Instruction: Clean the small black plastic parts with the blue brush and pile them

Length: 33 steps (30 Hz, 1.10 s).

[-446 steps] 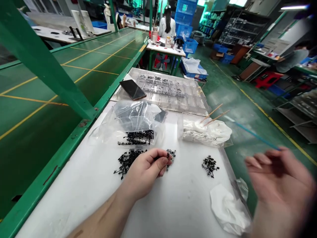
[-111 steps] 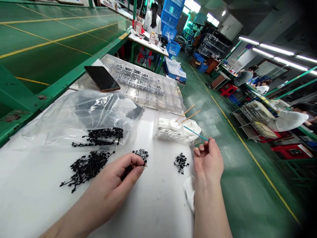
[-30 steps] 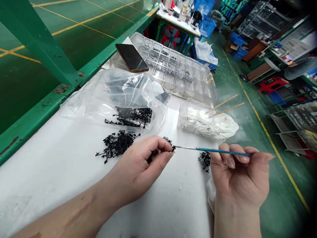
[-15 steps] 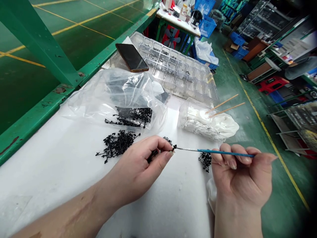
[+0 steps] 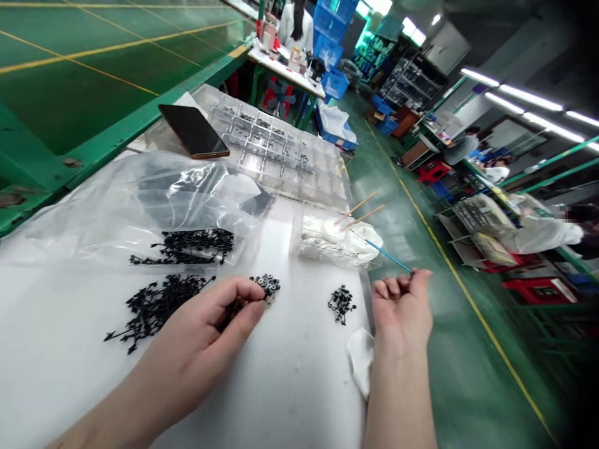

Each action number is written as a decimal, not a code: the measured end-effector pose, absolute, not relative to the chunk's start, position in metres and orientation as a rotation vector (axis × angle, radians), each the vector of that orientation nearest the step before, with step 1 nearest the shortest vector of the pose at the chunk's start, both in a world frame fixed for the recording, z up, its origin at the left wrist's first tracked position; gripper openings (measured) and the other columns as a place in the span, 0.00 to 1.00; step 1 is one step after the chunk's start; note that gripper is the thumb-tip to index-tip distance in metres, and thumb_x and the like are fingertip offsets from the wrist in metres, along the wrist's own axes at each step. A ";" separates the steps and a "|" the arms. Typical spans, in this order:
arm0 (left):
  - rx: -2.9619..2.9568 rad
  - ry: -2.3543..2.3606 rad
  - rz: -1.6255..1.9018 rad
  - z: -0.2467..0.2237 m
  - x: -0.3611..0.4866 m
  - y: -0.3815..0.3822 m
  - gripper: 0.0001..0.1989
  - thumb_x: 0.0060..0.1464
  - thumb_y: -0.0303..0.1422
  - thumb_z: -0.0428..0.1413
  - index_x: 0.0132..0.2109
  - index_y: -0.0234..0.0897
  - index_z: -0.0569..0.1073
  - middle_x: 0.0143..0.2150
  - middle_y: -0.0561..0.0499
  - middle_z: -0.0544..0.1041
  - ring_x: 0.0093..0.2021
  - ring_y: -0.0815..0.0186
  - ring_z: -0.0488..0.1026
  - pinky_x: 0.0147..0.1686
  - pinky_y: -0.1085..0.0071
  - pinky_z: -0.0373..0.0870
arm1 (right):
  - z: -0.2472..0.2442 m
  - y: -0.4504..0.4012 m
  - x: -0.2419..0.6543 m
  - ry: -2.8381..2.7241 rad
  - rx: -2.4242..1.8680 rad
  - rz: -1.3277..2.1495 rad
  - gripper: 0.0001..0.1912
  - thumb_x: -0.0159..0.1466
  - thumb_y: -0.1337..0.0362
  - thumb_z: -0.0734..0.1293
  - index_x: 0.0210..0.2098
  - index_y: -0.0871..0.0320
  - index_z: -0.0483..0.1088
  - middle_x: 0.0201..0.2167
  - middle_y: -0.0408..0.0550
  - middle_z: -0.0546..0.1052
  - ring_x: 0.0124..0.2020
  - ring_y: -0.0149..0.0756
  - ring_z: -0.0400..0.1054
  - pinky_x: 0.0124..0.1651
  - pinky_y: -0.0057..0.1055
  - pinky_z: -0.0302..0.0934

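1. A dark phone [image 5: 194, 132] lay at the edge of a clear compartment case [image 5: 322, 165] on the far part of the white surface [image 5: 304, 386], beside a green metal frame [image 5: 105, 137].
2. A clear plastic bag [image 5: 112, 209] covered one batch of black parts [image 5: 199, 246]; a loose black heap [image 5: 159, 305] sat just nearer, partly blocked from view by the left hand [image 5: 201, 349].
3. Small rings [image 5: 267, 284] clustered just past the left fingertips, with a smaller black pile [image 5: 342, 304] to their right and a white cloth [image 5: 361, 362] near the edge.
4. Two wooden sticks [image 5: 364, 215] leaned from a clear box [image 5: 309, 252] of white fabric [image 5: 327, 240].
5. The left grip was curled narrow around dark pieces [image 5: 235, 307], mostly hidden.
6. The right hand [image 5: 403, 312] pinched a thin blue stick [image 5: 389, 254], its tip at the box; whether it touched the fabric could not be told.
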<state>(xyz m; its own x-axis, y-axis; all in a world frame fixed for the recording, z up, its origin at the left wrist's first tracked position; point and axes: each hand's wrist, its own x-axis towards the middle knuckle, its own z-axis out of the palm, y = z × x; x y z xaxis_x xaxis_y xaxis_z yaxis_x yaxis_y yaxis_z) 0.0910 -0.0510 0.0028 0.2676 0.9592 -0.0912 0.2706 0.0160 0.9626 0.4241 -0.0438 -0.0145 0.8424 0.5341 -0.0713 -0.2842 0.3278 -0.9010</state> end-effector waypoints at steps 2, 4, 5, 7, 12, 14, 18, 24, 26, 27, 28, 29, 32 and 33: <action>1.444 1.236 0.818 0.001 0.093 -0.052 0.16 0.68 0.51 0.57 0.45 0.45 0.77 0.35 0.54 0.77 0.33 0.64 0.71 0.31 0.70 0.64 | -0.023 -0.040 0.427 -0.284 -1.156 0.513 0.23 0.64 0.46 0.78 0.41 0.53 0.66 0.24 0.29 0.58 0.20 0.22 0.51 0.21 0.21 0.50; 1.441 1.223 0.831 0.001 0.093 -0.052 0.17 0.68 0.52 0.58 0.45 0.44 0.77 0.35 0.52 0.77 0.35 0.62 0.71 0.31 0.70 0.64 | -0.029 -0.037 0.425 -0.309 -1.185 0.509 0.27 0.59 0.45 0.81 0.42 0.53 0.66 0.24 0.29 0.59 0.21 0.22 0.52 0.21 0.21 0.50; 1.442 1.214 0.836 0.001 0.094 -0.052 0.17 0.68 0.52 0.58 0.45 0.44 0.78 0.37 0.51 0.77 0.36 0.61 0.72 0.31 0.70 0.64 | -0.032 -0.036 0.425 -0.322 -1.205 0.514 0.29 0.57 0.44 0.82 0.42 0.53 0.67 0.25 0.29 0.59 0.21 0.22 0.53 0.21 0.21 0.50; 1.439 1.199 0.826 0.001 0.094 -0.051 0.17 0.68 0.52 0.58 0.45 0.44 0.78 0.37 0.51 0.77 0.37 0.60 0.72 0.30 0.69 0.62 | -0.036 -0.034 0.424 -0.351 -1.249 0.530 0.31 0.54 0.43 0.83 0.43 0.54 0.68 0.25 0.30 0.61 0.21 0.23 0.55 0.21 0.22 0.51; 1.424 1.178 0.821 0.003 0.093 -0.049 0.16 0.69 0.51 0.58 0.44 0.43 0.77 0.34 0.53 0.75 0.32 0.63 0.69 0.32 0.69 0.63 | -0.032 -0.042 0.422 -0.412 -1.334 0.348 0.26 0.61 0.46 0.79 0.47 0.54 0.70 0.33 0.36 0.67 0.25 0.26 0.58 0.23 0.26 0.54; 1.413 1.174 0.813 0.004 0.092 -0.048 0.16 0.69 0.50 0.57 0.44 0.43 0.77 0.35 0.53 0.75 0.33 0.63 0.70 0.33 0.69 0.64 | -0.025 -0.050 0.411 -0.476 -1.337 0.153 0.22 0.65 0.50 0.77 0.51 0.52 0.70 0.38 0.39 0.69 0.30 0.28 0.63 0.28 0.26 0.59; 1.450 1.136 0.737 0.006 0.088 -0.043 0.15 0.71 0.49 0.56 0.45 0.43 0.76 0.34 0.53 0.74 0.33 0.64 0.70 0.33 0.70 0.65 | -0.016 -0.062 0.364 -1.120 -1.468 0.022 0.10 0.70 0.59 0.73 0.50 0.52 0.77 0.40 0.45 0.76 0.36 0.33 0.69 0.38 0.31 0.65; 1.477 1.106 0.776 0.011 0.091 -0.041 0.11 0.72 0.42 0.56 0.44 0.41 0.76 0.36 0.53 0.76 0.35 0.64 0.72 0.35 0.70 0.67 | -0.031 -0.052 0.308 -1.974 -1.552 0.352 0.10 0.72 0.65 0.66 0.48 0.57 0.80 0.40 0.51 0.79 0.36 0.38 0.74 0.40 0.35 0.68; 1.460 1.118 0.805 0.012 0.093 -0.041 0.11 0.71 0.41 0.56 0.43 0.41 0.77 0.36 0.53 0.77 0.35 0.64 0.72 0.34 0.70 0.66 | -0.036 -0.047 0.306 -1.986 -1.606 0.358 0.09 0.72 0.65 0.67 0.46 0.57 0.80 0.39 0.51 0.79 0.37 0.39 0.74 0.42 0.37 0.68; 1.453 1.124 0.817 0.013 0.093 -0.041 0.11 0.71 0.41 0.57 0.43 0.41 0.77 0.36 0.53 0.77 0.36 0.64 0.72 0.34 0.70 0.65 | -0.038 -0.045 0.306 -1.994 -1.627 0.371 0.08 0.71 0.65 0.67 0.44 0.57 0.80 0.38 0.50 0.79 0.38 0.40 0.75 0.43 0.37 0.68; 1.455 1.124 0.819 0.012 0.093 -0.041 0.10 0.71 0.41 0.57 0.43 0.41 0.77 0.36 0.53 0.77 0.36 0.64 0.72 0.34 0.70 0.65 | -0.038 -0.044 0.307 -2.006 -1.634 0.384 0.07 0.71 0.65 0.68 0.43 0.56 0.79 0.38 0.50 0.78 0.38 0.40 0.75 0.43 0.37 0.68; 1.466 1.116 0.810 0.012 0.093 -0.041 0.10 0.71 0.41 0.57 0.43 0.41 0.77 0.36 0.53 0.78 0.36 0.64 0.73 0.34 0.70 0.66 | -0.038 -0.044 0.307 -2.018 -1.633 0.393 0.06 0.71 0.66 0.68 0.42 0.56 0.79 0.38 0.49 0.78 0.39 0.40 0.74 0.44 0.37 0.67; 1.530 1.091 0.772 0.010 0.091 -0.039 0.10 0.72 0.40 0.56 0.44 0.41 0.77 0.36 0.52 0.78 0.35 0.64 0.73 0.34 0.70 0.67 | -0.037 -0.045 0.308 -2.027 -1.618 0.395 0.05 0.70 0.67 0.68 0.40 0.56 0.77 0.38 0.49 0.78 0.40 0.40 0.74 0.44 0.37 0.66; 1.548 1.085 0.765 0.010 0.090 -0.039 0.10 0.72 0.40 0.55 0.44 0.41 0.77 0.36 0.52 0.78 0.35 0.64 0.73 0.34 0.70 0.68 | -0.036 -0.046 0.307 -2.027 -1.613 0.392 0.05 0.70 0.68 0.68 0.40 0.55 0.77 0.38 0.49 0.78 0.40 0.40 0.74 0.44 0.37 0.66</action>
<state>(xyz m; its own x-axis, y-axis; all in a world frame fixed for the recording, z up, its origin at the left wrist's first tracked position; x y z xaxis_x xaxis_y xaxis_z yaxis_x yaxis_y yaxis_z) 0.0900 -0.0386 0.0100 0.3846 0.9210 -0.0614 0.2515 -0.0406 0.9670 0.3074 -0.0460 -0.0360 -0.1595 0.9638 0.2135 0.8146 0.2507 -0.5230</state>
